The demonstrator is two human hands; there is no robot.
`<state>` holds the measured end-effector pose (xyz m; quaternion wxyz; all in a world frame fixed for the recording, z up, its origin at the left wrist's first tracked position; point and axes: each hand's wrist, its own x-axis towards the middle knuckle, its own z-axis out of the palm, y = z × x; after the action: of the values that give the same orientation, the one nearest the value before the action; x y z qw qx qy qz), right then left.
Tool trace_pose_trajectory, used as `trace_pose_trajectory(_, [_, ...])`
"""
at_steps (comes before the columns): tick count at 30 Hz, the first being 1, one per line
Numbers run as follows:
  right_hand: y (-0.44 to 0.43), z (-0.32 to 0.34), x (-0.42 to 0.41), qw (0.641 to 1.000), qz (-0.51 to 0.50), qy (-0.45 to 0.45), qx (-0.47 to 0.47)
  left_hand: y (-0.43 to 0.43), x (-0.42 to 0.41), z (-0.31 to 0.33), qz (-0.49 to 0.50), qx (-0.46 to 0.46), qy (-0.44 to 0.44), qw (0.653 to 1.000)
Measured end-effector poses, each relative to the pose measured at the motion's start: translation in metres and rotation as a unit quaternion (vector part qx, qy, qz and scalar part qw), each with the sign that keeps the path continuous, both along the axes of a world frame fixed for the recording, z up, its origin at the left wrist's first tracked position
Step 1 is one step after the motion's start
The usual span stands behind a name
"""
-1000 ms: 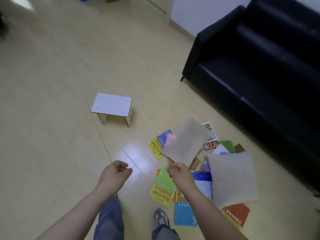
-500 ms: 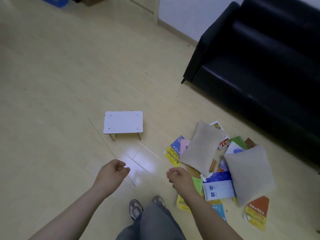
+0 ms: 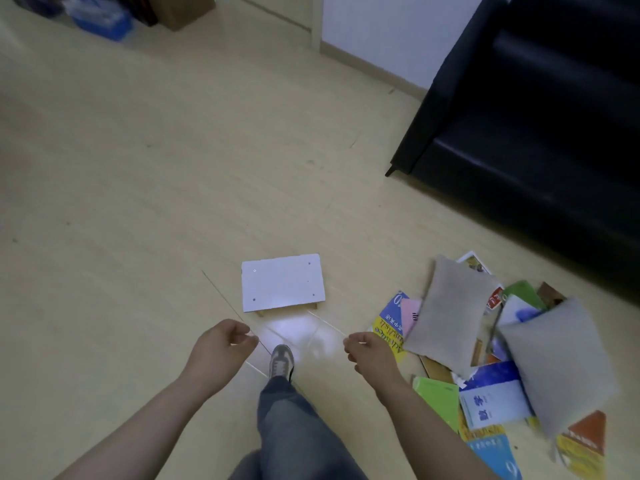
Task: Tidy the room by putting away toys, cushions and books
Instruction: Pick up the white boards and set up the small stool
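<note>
Books (image 3: 491,400) scattered on the floor (image 3: 138,202), right of the person, in front of the black sofa (image 3: 536,133). Two grey cushions lie on the pile: far cushion (image 3: 446,317) and near cushion (image 3: 557,368), close but apart. Right hand (image 3: 370,351) hangs just beside the pile's left edge, fingers loosely curled, holding nothing. Left hand (image 3: 221,344) the same, empty. Shoe (image 3: 281,362) between the hands. Small white stool (image 3: 282,282) ahead. Blue crate (image 3: 100,15) far left.

Beige cushions (image 3: 450,317), multicoloured books (image 3: 491,400), black sofa (image 3: 536,133)
</note>
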<state>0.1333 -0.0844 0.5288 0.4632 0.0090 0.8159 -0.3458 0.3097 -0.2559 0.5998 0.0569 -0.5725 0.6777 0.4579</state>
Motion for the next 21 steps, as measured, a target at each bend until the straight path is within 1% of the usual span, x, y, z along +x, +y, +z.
trace_pose_trajectory(4, [-0.055,-0.001,-0.002,0.999,-0.032,-0.011,-0.001,-0.064,-0.010,0.004,-0.025,-0.002,-0.015,1.000])
trace_pose_trajectory(8, [-0.093,0.002,-0.004,0.999,-0.050,-0.019,-0.007,-0.106,-0.027,0.006,-0.055,-0.003,-0.022,0.998])
trace_pose_trajectory(17, [-0.121,-0.002,-0.012,0.992,-0.125,-0.015,0.021,-0.181,-0.080,-0.010,-0.156,0.013,-0.026,0.987])
trace_pose_trajectory(21, [-0.136,-0.011,-0.018,0.980,-0.198,-0.013,0.026,-0.217,-0.111,-0.025,-0.229,0.015,-0.031,0.973])
